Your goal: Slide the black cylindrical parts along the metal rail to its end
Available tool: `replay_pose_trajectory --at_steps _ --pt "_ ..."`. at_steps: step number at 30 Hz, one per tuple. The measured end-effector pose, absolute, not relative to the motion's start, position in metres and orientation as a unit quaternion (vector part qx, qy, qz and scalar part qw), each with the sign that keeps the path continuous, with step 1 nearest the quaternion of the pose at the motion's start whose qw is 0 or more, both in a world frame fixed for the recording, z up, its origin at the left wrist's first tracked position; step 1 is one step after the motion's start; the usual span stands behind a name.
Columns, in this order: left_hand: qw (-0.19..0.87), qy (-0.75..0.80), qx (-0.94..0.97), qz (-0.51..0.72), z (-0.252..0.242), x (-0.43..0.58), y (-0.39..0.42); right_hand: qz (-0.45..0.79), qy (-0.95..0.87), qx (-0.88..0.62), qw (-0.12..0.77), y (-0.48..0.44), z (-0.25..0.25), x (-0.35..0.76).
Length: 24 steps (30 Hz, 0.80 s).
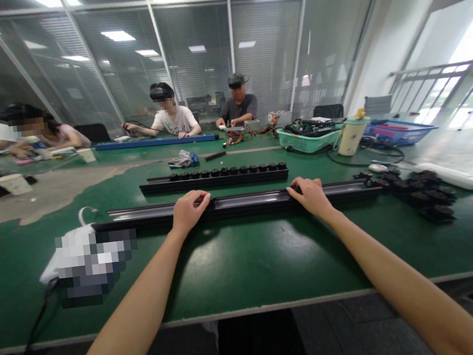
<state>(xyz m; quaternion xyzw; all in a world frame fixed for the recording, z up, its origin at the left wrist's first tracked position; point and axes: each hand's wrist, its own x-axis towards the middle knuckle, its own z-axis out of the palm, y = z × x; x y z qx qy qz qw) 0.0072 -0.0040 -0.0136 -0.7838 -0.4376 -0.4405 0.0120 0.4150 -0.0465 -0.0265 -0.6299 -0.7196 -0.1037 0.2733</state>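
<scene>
A long black channel rail [252, 203] lies crosswise on the green table. My left hand [190, 210] is at its left half, thumb and fingers closed around a small dark piece in the channel. Toward the right half, my right hand [309, 194] pinches another small dark piece [296, 188] at the rail. Behind it stands a shorter black rail [215, 181] with a row of several round black parts on top. A pile of black parts [430, 189] lies by the right end of the long rail.
A white device [68, 253] with a cable lies at the left. Farther back are a grey-blue cloth [184, 159], a green basket [311, 139], a cream bottle [351, 136] and a blue basket [402, 131]. Several people sit across the table and at the left.
</scene>
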Motion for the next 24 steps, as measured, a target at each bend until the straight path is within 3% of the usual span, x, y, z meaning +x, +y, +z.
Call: replay_pose_trajectory --at_steps 24 --pt "0.017 -0.438 -0.783 -0.440 -0.0129 0.0086 -0.0045 -0.128 -0.701 -0.656 0.251 -0.0514 -0.0220 0.4236"
